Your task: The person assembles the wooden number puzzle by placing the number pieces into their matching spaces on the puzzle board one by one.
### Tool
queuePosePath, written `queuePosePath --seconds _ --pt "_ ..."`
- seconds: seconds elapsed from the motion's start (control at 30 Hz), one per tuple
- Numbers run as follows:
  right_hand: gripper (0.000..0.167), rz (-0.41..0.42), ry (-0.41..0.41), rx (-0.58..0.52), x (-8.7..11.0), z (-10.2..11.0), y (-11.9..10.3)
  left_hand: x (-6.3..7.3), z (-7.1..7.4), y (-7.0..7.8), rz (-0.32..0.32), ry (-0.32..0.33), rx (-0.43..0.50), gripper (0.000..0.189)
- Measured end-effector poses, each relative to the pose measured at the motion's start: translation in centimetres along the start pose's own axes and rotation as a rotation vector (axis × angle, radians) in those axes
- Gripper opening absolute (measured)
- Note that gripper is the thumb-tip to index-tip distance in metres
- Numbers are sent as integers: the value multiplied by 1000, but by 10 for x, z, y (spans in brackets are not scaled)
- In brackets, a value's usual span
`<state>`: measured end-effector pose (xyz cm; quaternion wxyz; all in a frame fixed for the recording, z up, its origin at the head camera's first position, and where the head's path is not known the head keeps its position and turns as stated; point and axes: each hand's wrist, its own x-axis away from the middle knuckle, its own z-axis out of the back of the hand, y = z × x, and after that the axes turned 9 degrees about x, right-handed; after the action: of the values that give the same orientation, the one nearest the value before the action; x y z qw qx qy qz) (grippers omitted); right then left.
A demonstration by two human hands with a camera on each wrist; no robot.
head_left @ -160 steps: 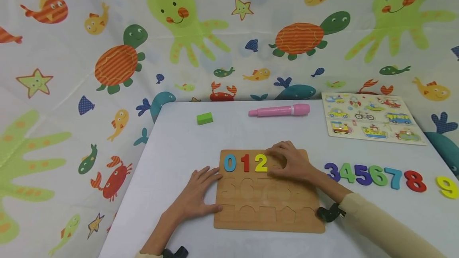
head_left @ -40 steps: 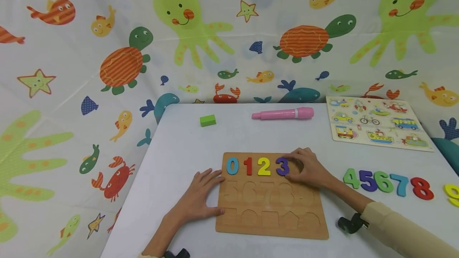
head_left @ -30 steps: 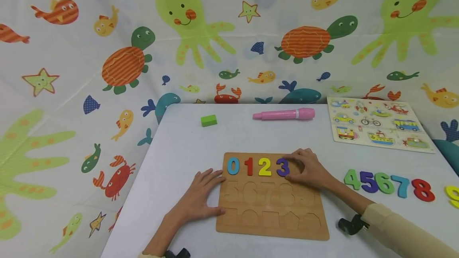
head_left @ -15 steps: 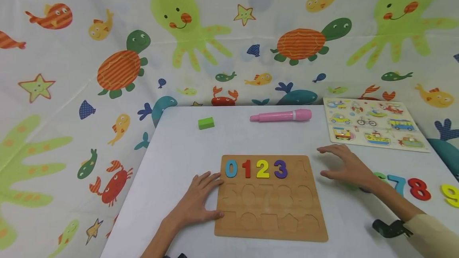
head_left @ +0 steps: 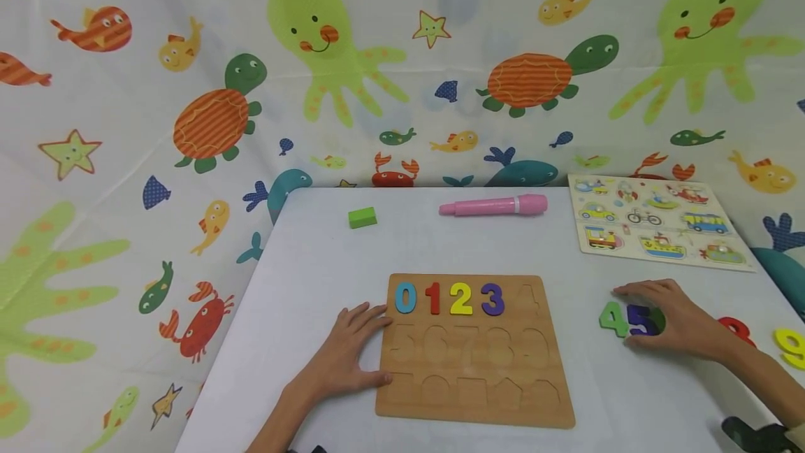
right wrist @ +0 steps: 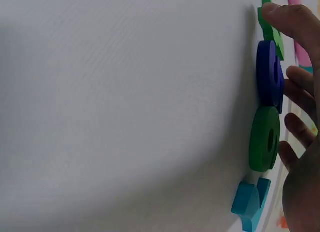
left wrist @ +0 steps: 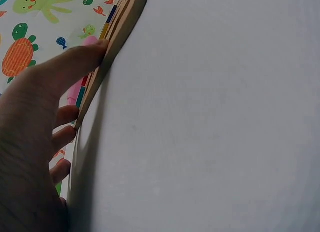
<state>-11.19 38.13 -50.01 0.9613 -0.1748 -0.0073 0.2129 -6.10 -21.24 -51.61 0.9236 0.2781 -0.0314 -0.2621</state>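
A wooden number board (head_left: pixel 472 348) lies on the table with a blue 0 (head_left: pixel 405 298), a red 1 (head_left: pixel 432 298), a yellow 2 (head_left: pixel 461 298) and a purple 3 (head_left: pixel 492 299) in its top row. My left hand (head_left: pixel 346 351) rests at the board's left edge, fingers and thumb spread; the left wrist view shows its thumb on the rim. My right hand (head_left: pixel 682 320) arches over the loose numbers, thumb and fingers apart. Near its fingertips are a green 4 (head_left: pixel 613 319) and a purple 5 (head_left: pixel 640 321). It hides most of the green 6 (right wrist: pixel 265 139) and blue 7 (right wrist: pixel 251 202) from the head view.
Beyond my right hand lie a red 8 (head_left: pixel 737 329), partly covered, and a yellow 9 (head_left: pixel 789 348). Toward the back are a green block (head_left: pixel 362 217), a pink marker-shaped toy (head_left: pixel 493 206) and a vehicle picture board (head_left: pixel 657 222). A sea-animal cloth (head_left: pixel 390 54) hangs behind the table.
The purple 3 went from the loose row into the board's top row. My right hand then let go of it and moved right to the loose numbers. My left hand stayed at the board.
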Motion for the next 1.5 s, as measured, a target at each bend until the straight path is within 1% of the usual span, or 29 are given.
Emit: queuePosePath --seconds 0.1,0.33,0.53,0.83,1.07,1.27,1.37,1.5 --pt "75 19 4 25 2 -1 2 0 -1 -1 6 -4 -4 88" --pt "66 5 11 39 1 -3 1 0 0 -1 10 -7 -2 88" --pt "60 -5 34 9 -1 -8 -2 1 1 0 14 -12 2 89" --pt "61 4 84 -32 -7 -13 -10 1 2 1 25 -21 -8 89" --pt "61 -19 152 -79 -22 -20 -23 2 2 1 22 -16 -11 89" --pt "61 -32 174 -126 -40 -26 -38 2 2 0 29 -26 -10 89" --pt "62 -31 177 -138 -49 -30 -47 2 2 1 35 -30 -10 89" --pt "60 2 184 -143 -60 -36 -58 2 2 1 36 -31 -15 89"
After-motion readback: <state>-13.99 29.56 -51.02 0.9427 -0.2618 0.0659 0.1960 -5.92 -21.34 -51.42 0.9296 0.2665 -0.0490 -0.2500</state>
